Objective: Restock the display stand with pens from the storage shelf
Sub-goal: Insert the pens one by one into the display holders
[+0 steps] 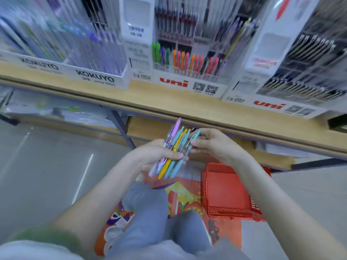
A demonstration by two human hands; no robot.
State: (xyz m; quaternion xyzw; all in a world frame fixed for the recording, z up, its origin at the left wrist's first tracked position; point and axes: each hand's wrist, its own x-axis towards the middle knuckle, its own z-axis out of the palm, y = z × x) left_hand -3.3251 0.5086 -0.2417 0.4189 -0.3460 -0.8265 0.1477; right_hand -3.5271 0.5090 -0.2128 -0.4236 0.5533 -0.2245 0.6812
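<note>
Two hands, one bundle of pens below the shelf edge.
Left hand (157, 156) clenches the pastel pens (173, 152) at centre; right hand (212, 145), at 3 o'clock of them, pinches a teal pen (193, 138). Uni display stand (187, 72) stands at 12 o'clock, red basket (229, 194) at 5 o'clock.

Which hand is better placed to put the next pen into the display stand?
The right hand, probably. It pinches one teal pen at the bundle's edge, nearer the uni display stand. The left hand is wrapped around the pen bundle, so it is occupied.
</note>
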